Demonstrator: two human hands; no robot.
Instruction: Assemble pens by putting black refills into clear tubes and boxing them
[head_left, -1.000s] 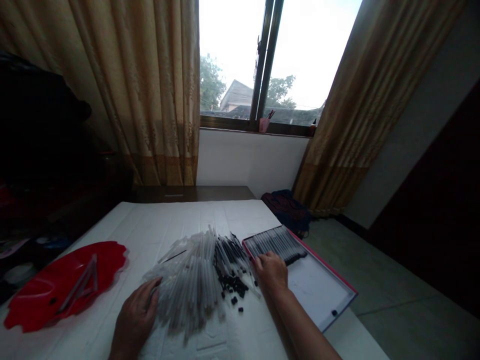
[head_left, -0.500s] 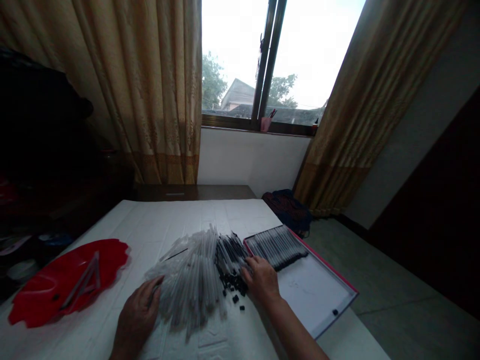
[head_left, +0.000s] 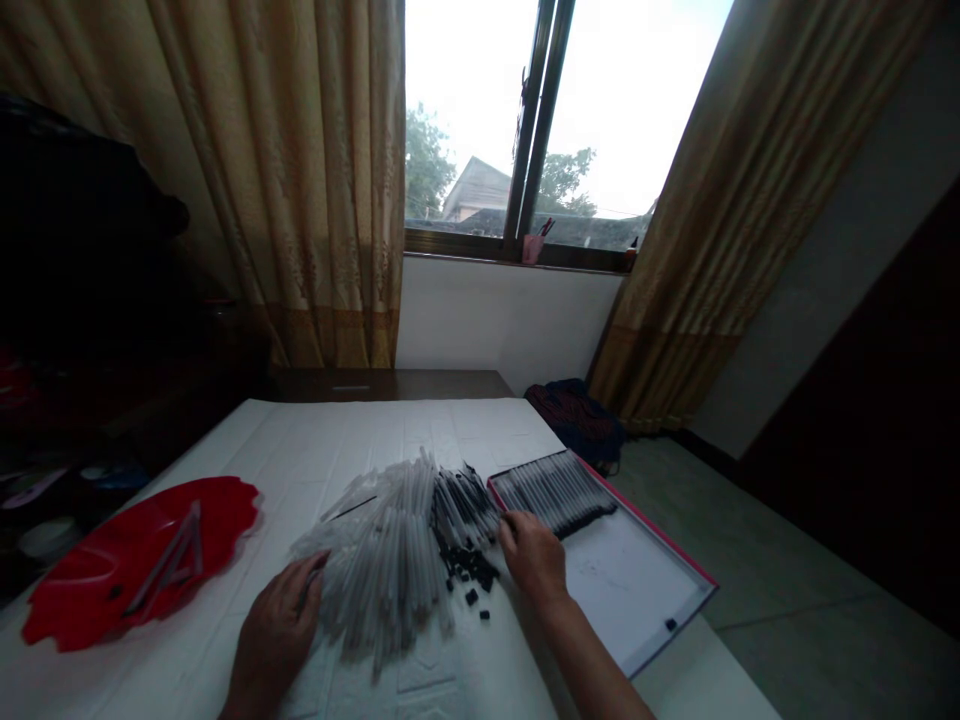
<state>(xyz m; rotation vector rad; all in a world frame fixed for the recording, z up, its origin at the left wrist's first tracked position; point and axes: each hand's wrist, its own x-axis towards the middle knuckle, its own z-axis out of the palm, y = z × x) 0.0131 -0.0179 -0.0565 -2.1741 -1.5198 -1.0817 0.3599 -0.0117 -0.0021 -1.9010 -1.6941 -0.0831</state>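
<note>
L hand (head_left: 276,635) curled against clear pen pile (head_left: 382,560), grip unclear; R hand (head_left: 534,556) loosely curled at pile's black-tipped end, pinch unclear. Pens (head_left: 551,490) lined up in pink-edged tray (head_left: 637,570) just right; loose black caps (head_left: 469,572) nr R hand.

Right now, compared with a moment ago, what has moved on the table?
The right hand has slid slightly left, from the tray toward the dark pens; no grip is clear. The left hand stayed at the clear tubes, and the red plate stayed put.
</note>
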